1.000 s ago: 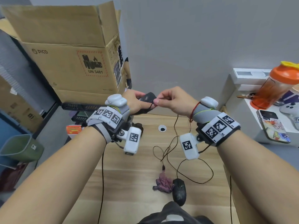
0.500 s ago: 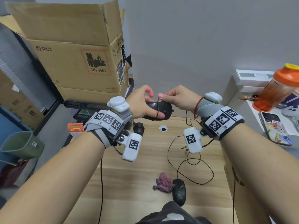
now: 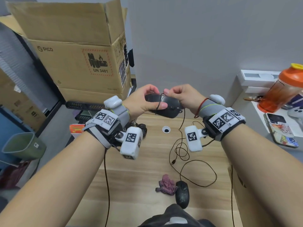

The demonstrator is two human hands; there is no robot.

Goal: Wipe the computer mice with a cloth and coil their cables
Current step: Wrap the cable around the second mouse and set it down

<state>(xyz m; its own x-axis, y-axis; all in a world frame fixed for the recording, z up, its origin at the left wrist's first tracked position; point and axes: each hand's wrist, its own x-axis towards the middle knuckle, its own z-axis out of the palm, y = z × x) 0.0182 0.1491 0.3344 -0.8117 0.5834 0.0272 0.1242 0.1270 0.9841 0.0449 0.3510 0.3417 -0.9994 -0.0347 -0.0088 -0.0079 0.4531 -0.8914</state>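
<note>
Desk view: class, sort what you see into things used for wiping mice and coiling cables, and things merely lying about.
Job: held mouse, its cable, second mouse, cloth, left hand, right hand.

Lying about: cardboard box, orange bottle, phone, green bin.

Wooden table [image 3: 139,177] with a round cable hole [image 3: 166,129] near its far edge. At ten o'clock, an open cardboard box [image 3: 78,63] marked PICO and UN 3481. At eight o'clock, a green bin [image 3: 23,145] on the floor. At three o'clock, an orange-lidded bottle [image 3: 282,90], a white box [image 3: 257,77] behind it and a phone [image 3: 278,130] lying flat.
</note>
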